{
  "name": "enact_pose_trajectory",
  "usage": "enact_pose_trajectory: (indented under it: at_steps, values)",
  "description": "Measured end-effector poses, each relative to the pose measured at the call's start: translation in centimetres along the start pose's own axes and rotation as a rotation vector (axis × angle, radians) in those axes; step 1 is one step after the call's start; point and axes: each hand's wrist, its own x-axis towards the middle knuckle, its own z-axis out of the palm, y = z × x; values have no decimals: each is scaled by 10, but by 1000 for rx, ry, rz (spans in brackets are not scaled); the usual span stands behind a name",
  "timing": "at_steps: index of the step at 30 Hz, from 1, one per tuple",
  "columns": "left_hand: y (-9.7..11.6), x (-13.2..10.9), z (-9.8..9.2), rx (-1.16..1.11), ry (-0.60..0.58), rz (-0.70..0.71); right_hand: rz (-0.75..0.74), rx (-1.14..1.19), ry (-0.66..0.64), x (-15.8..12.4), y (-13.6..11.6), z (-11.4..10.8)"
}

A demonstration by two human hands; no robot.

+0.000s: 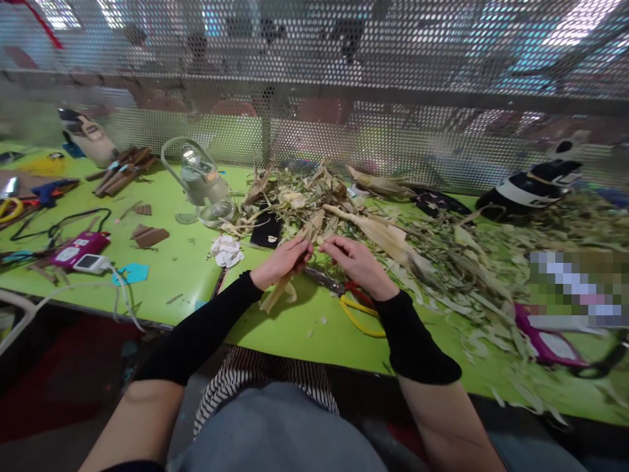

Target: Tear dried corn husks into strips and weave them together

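My left hand (284, 260) is closed around a pale dry husk strip (278, 294) that hangs down over the green table (167, 275). My right hand (358, 262) sits close beside it, fingers curled and pinching the same husk material near its upper end. Both wrists wear black sleeves. Yellow-handled scissors (361, 308) lie on the table just under my right wrist. A heap of dry corn husks (314, 203) lies right behind both hands.
More husk scraps (491, 275) spread to the right. A black phone (268, 231), a crumpled white tissue (227, 250), a small clear fan (201, 180), brown sticks (122, 172), a pink device (78, 248) with cables and a perforated metal screen (344, 111) are around.
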Motion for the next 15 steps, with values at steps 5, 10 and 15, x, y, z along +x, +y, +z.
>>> enact_pose_trajectory:
  at_steps: [5, 10, 15]
  values:
    - [-2, -2, 0, 20, -21, 35, 22, 238, -102, -1, -3, 8]
    - [-2, -1, -2, 74, 12, 58, 17, 26, -126, -3, -3, 2]
    - [0, 0, -1, 44, 35, 22, 64, 169, 116, 2, 6, -2]
